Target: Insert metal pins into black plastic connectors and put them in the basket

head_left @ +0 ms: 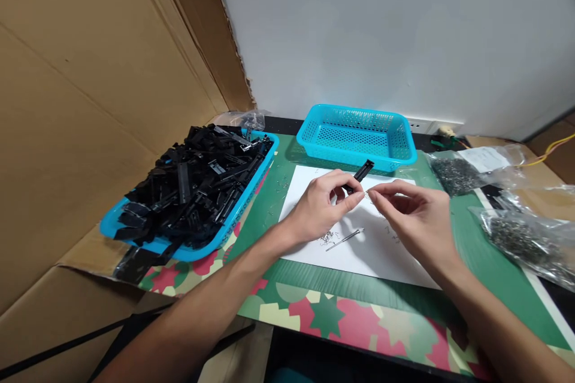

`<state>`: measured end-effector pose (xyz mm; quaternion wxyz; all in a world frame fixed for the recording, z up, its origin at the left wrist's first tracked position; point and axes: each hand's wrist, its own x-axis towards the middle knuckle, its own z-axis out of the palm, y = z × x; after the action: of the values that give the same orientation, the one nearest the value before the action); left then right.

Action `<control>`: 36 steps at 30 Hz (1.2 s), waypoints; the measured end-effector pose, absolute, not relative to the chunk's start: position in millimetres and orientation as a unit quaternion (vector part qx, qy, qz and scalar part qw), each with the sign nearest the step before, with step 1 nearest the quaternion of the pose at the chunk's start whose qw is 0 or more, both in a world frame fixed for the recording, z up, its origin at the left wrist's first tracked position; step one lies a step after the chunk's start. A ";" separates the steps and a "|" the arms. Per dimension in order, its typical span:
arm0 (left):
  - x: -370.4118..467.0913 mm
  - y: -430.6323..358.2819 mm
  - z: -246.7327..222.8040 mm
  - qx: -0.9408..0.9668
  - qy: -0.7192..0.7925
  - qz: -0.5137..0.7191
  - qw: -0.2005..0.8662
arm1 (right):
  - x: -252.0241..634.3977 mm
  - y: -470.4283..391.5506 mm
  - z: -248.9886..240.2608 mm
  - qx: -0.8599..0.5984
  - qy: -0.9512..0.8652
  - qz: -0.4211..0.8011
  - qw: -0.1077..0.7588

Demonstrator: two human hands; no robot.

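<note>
Left grip (320, 203) angles black part (362, 172) up-right.

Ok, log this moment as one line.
left hand: holds black part | right hand: pinches tiny metal piece at part's end | below: white sheet, metal pin | left: blue tray of black parts

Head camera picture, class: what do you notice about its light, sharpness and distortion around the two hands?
Head view: even, soft light; faint shadows under the left hand and right hand on the white sheet. The black part pinched in the left hand is sharp; the tiny piece at the right fingertips is too small to make out. Wide-angle stretch bends the forearms and the table edge.
</note>
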<state>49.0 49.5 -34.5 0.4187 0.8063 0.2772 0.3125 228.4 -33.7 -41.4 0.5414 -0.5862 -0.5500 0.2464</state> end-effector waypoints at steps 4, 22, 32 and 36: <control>48.7 49.0 -33.0 0.807 0.273 0.309 0.422 | 230.3 -33.1 -41.0 -0.577 -0.531 0.293 0.548; 46.2 49.4 -30.2 0.825 0.257 0.261 0.431 | 237.6 -32.7 -41.0 -0.569 -0.600 0.269 0.494; 45.4 49.6 -30.8 0.828 0.260 0.250 0.428 | 237.0 -34.2 -41.0 -0.559 -0.626 0.227 0.494; 44.2 51.1 -29.0 0.826 0.247 0.264 0.432 | 236.6 -35.1 -39.0 -0.552 -0.618 0.195 0.525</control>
<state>44.2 51.1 -29.0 0.4325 0.8259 0.2469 0.2645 236.6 -35.1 -39.0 0.5249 -0.5522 -0.6175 0.1953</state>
